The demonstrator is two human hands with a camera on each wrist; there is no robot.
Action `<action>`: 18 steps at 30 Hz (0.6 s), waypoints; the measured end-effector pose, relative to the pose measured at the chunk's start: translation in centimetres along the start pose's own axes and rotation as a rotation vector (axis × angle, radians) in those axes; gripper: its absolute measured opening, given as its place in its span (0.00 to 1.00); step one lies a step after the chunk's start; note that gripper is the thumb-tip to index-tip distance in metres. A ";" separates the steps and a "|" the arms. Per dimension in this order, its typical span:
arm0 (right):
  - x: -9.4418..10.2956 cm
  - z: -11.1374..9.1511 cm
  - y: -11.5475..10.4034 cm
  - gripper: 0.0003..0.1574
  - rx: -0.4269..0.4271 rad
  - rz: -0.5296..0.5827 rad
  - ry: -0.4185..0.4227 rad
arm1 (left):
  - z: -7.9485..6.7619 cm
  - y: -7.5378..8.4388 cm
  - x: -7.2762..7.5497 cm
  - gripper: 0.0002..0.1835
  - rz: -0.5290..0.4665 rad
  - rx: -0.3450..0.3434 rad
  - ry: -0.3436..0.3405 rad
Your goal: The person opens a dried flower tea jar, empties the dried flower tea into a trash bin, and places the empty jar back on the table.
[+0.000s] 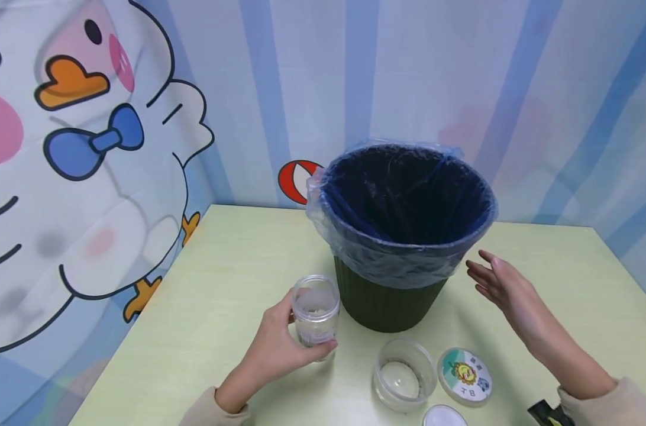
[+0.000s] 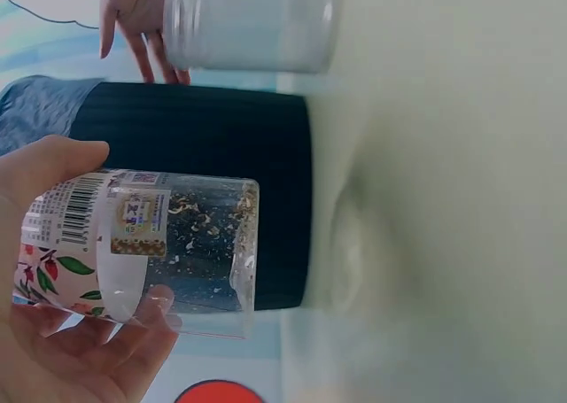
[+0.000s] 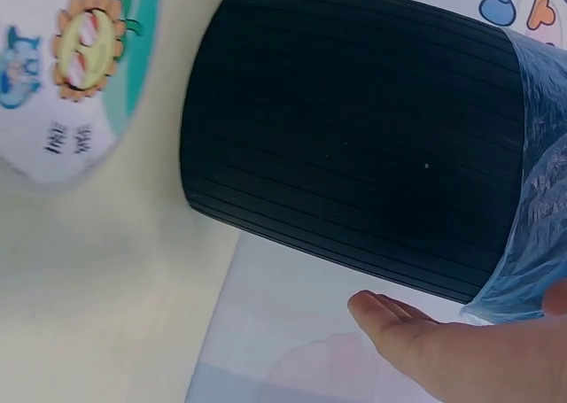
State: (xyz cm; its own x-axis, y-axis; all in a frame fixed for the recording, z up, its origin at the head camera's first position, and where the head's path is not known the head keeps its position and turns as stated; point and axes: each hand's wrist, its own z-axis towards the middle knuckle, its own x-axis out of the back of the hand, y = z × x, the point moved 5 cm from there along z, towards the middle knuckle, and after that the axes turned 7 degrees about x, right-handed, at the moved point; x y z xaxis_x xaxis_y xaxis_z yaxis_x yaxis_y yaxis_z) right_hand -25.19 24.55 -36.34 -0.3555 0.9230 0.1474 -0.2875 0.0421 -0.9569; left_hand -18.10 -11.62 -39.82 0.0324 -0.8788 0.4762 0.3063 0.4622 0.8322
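My left hand [image 1: 280,343] grips a clear plastic jar [image 1: 316,313], mouth up, just left of the trash can [image 1: 387,302]. In the left wrist view the jar [image 2: 208,244] carries a floral label with a barcode, and small brown and pale crumbs cling inside near its base. To the right of the can, my right hand [image 1: 506,293] hovers with extended fingers and holds nothing. In the right wrist view its fingers [image 3: 390,323] are close beside the can's bag-covered rim. A blue plastic bag [image 1: 387,266] lines the can and folds over its rim.
A second clear jar [image 1: 404,378], lidless, stands in front of the can. Beside it lies a round lid [image 1: 465,377] with a sunflower picture, and a plain white lid [image 1: 444,417] is cut off by the frame. A printed curtain [image 1: 419,71] hangs behind the table [image 1: 238,248].
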 end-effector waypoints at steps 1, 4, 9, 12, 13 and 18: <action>0.0 -0.2 0.2 0.41 -0.004 -0.013 0.001 | -0.1 -0.1 -0.3 0.40 0.000 -0.002 -0.009; 0.2 -0.8 0.6 0.41 -0.024 -0.050 0.004 | -0.4 -0.3 -1.1 0.42 -0.012 -0.007 -0.032; 0.5 -1.5 1.3 0.41 -0.079 -0.068 0.014 | -0.8 -0.5 -2.3 0.44 -0.027 -0.013 -0.062; 0.6 -1.9 1.7 0.42 -0.124 -0.090 0.027 | -1.0 -0.5 -2.9 0.44 -0.022 -0.026 -0.070; 0.6 -2.1 1.8 0.43 -0.139 -0.099 0.033 | -1.1 -0.5 -3.0 0.43 -0.017 -0.033 -0.070; 0.5 -2.8 2.3 0.43 -0.185 -0.135 0.056 | -1.4 -0.6 -3.7 0.43 -0.013 -0.035 -0.087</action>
State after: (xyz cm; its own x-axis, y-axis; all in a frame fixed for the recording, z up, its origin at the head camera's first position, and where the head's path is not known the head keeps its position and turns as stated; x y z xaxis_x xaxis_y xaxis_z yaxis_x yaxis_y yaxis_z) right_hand -23.59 26.18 -39.18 -0.2734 0.9238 0.2679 -0.1595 0.2311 -0.9598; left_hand -17.09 -8.79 -42.53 -0.0546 -0.8704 0.4894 0.3396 0.4447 0.8288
